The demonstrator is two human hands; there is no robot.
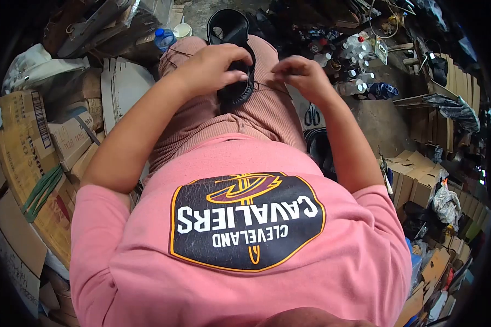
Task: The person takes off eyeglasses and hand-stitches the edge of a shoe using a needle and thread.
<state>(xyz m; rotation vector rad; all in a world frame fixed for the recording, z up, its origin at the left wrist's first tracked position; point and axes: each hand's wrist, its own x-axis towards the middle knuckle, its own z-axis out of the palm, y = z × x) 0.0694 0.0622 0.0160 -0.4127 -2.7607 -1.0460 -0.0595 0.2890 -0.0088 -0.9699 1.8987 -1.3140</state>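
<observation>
A black shoe-like item lies lengthwise between the thighs, its opening facing up. My left hand grips its side, with fingers curled over the edge and the thumb near its inner rim. To the right, my right hand is raised over the thigh, its fingertips pinched together close to a thin dark thread that runs from the item's edge. Whether the thread passes between those fingertips is too small to tell. Black-handled scissors lie beside the right thigh, below the right hand.
Flattened cardboard is stacked on the left. A blue-capped bottle and a white cup stand beyond the left knee. Several clear bottles lie at the upper right. Cardboard boxes fill the right side.
</observation>
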